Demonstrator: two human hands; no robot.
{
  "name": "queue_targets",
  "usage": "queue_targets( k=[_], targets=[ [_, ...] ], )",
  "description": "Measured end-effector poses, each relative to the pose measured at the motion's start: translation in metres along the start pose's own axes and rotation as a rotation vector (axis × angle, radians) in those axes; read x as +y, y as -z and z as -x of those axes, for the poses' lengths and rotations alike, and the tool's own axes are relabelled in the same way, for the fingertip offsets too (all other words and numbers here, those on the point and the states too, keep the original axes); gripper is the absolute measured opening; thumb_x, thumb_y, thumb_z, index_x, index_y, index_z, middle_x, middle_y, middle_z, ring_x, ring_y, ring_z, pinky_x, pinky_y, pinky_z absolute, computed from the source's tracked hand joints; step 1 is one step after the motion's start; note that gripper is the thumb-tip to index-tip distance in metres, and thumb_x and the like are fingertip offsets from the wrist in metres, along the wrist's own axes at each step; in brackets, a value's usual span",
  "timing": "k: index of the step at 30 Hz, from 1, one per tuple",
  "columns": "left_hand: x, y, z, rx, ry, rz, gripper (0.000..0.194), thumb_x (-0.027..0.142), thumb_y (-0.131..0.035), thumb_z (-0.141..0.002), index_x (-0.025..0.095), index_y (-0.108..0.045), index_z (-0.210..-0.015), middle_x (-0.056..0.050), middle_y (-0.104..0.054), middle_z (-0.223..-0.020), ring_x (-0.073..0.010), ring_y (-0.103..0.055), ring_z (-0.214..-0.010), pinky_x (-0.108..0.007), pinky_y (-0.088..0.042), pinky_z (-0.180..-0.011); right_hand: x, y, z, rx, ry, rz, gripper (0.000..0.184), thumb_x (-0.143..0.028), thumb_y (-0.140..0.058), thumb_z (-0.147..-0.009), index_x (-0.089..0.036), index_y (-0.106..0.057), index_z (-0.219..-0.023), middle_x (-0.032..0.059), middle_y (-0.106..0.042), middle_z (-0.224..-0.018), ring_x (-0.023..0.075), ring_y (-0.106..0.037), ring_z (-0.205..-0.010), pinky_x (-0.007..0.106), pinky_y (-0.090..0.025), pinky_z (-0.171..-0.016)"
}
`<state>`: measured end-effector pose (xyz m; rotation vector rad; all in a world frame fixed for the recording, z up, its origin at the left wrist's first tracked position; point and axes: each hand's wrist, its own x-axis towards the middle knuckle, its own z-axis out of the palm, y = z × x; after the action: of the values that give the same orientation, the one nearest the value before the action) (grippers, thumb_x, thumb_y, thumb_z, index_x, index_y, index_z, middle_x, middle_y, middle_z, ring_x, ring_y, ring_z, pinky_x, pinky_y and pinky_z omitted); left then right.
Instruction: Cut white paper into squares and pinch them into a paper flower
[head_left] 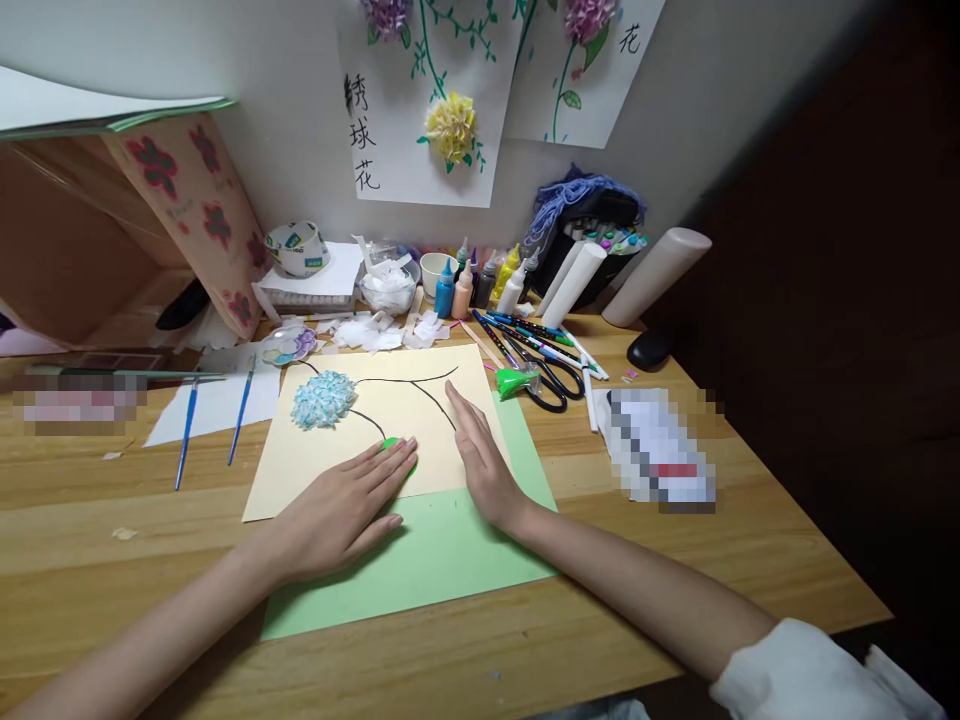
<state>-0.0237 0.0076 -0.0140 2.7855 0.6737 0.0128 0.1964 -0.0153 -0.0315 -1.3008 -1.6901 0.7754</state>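
My left hand [345,500] lies flat with fingers stretched out, its fingertips over a bright green patch [391,442] on the cream paper [439,470]. Most of that patch is hidden beneath the fingers. On its edge, my right hand [480,455] rests with fingers straight, at the paper's right side, holding nothing. A fluffy light-blue paper flower [322,400] sits at the left of the cream sheet. Thin dark stem lines [390,381] branch across it. Under the cream sheet, a larger light-green paper [420,560] shows at the front and right.
Black-handled scissors [562,385], a green bag [516,382] and several pens lie right of the paper. Behind stand paint bottles [444,292] and a tape roll [298,248]. Two blue brushes [240,412] lie left, a black mouse [649,349] right. Flower pictures [427,180] hang on the wall.
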Motion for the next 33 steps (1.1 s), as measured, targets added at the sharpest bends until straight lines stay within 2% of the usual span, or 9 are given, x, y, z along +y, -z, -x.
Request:
queue_targets(
  k=[6, 9, 11, 13, 16, 21, 23, 27, 33],
  targets=[
    [-0.005, 0.001, 0.008, 0.029, 0.029, 0.258, 0.058, 0.033, -0.031, -0.096, 0.025, -0.006, -0.147, -0.002, -0.008, -0.153, -0.0200, -0.013, -0.141, -0.039, -0.014, -0.116, 0.001, 0.001, 0.001, -0.021, -0.012, 0.011, 0.050, -0.030, -0.021, -0.096, -0.022, -0.020, -0.145, 0.0022, -0.025, -0.151, 0.0135, -0.021, -0.138, 0.039, -0.019, -0.115],
    [-0.009, 0.002, 0.014, 0.253, 0.176, 0.485, 0.051, 0.033, -0.026, -0.097, 0.026, -0.015, -0.146, 0.000, -0.011, -0.153, -0.0189, -0.015, -0.140, -0.038, -0.014, -0.116, -0.003, 0.001, -0.001, -0.079, 0.038, 0.101, 0.044, -0.028, -0.025, -0.096, -0.024, -0.037, -0.138, -0.0006, -0.028, -0.150, 0.0161, -0.019, -0.138, 0.042, -0.020, -0.114],
    [-0.010, 0.002, 0.016, 0.422, 0.292, 0.619, 0.048, 0.034, -0.024, -0.097, 0.025, -0.023, -0.144, 0.000, -0.020, -0.152, -0.0186, -0.021, -0.139, -0.038, -0.016, -0.116, -0.009, 0.001, -0.001, -0.182, 0.117, 0.194, 0.042, -0.025, -0.029, -0.095, -0.026, -0.046, -0.133, -0.0039, -0.031, -0.149, 0.0186, -0.015, -0.139, 0.045, -0.020, -0.114],
    [-0.010, 0.002, 0.016, 0.487, 0.360, 0.710, 0.048, 0.037, -0.024, -0.097, 0.023, -0.031, -0.142, -0.001, -0.030, -0.149, -0.0189, -0.027, -0.137, -0.038, -0.019, -0.115, -0.013, -0.001, -0.001, -0.313, 0.222, 0.279, 0.043, -0.024, -0.034, -0.093, -0.027, -0.044, -0.135, -0.0050, -0.037, -0.146, 0.0207, -0.012, -0.139, 0.047, -0.021, -0.113],
    [-0.010, 0.003, 0.014, 0.473, 0.388, 0.774, 0.047, 0.039, -0.026, -0.096, 0.021, -0.040, -0.137, -0.002, -0.039, -0.144, -0.0200, -0.033, -0.134, -0.040, -0.022, -0.114, -0.017, -0.004, 0.001, -0.461, 0.326, 0.368, 0.045, -0.028, -0.038, -0.093, -0.027, -0.040, -0.138, -0.0038, -0.045, -0.140, 0.0236, -0.020, -0.137, 0.049, -0.025, -0.111],
    [-0.010, 0.002, 0.012, 0.446, 0.398, 0.822, 0.048, 0.042, -0.026, -0.096, 0.021, -0.044, -0.135, -0.003, -0.043, -0.142, -0.0214, -0.037, -0.132, -0.043, -0.024, -0.113, -0.016, -0.008, 0.002, -0.492, 0.343, 0.448, 0.046, -0.032, -0.039, -0.093, -0.029, -0.038, -0.139, -0.0014, -0.048, -0.138, 0.0259, -0.035, -0.129, 0.053, -0.028, -0.108],
    [-0.010, 0.002, 0.012, 0.429, 0.400, 0.830, 0.048, 0.042, -0.026, -0.096, 0.021, -0.043, -0.135, -0.003, -0.043, -0.142, -0.0210, -0.037, -0.132, -0.042, -0.024, -0.113, -0.015, -0.008, 0.002, -0.507, 0.351, 0.462, 0.048, -0.034, -0.039, -0.093, -0.028, -0.034, -0.141, -0.0006, -0.044, -0.141, 0.0258, -0.034, -0.131, 0.052, -0.027, -0.108],
    [-0.011, 0.001, 0.013, 0.417, 0.394, 0.835, 0.047, 0.042, -0.028, -0.096, 0.022, -0.042, -0.136, -0.002, -0.042, -0.143, -0.0195, -0.036, -0.132, -0.040, -0.023, -0.114, -0.014, -0.010, 0.003, -0.548, 0.342, 0.510, 0.057, -0.040, -0.037, -0.093, -0.025, -0.022, -0.146, -0.0005, -0.030, -0.149, 0.0267, -0.021, -0.138, 0.053, -0.020, -0.112],
    [-0.010, 0.000, 0.013, 0.416, 0.393, 0.821, 0.047, 0.042, -0.027, -0.096, 0.022, -0.042, -0.136, -0.002, -0.042, -0.142, -0.0192, -0.037, -0.132, -0.040, -0.024, -0.114, -0.014, -0.011, 0.003, -0.568, 0.308, 0.538, 0.061, -0.047, -0.035, -0.093, -0.026, -0.014, -0.147, -0.0011, -0.026, -0.150, 0.0262, -0.015, -0.140, 0.054, -0.016, -0.113]
  ],
)
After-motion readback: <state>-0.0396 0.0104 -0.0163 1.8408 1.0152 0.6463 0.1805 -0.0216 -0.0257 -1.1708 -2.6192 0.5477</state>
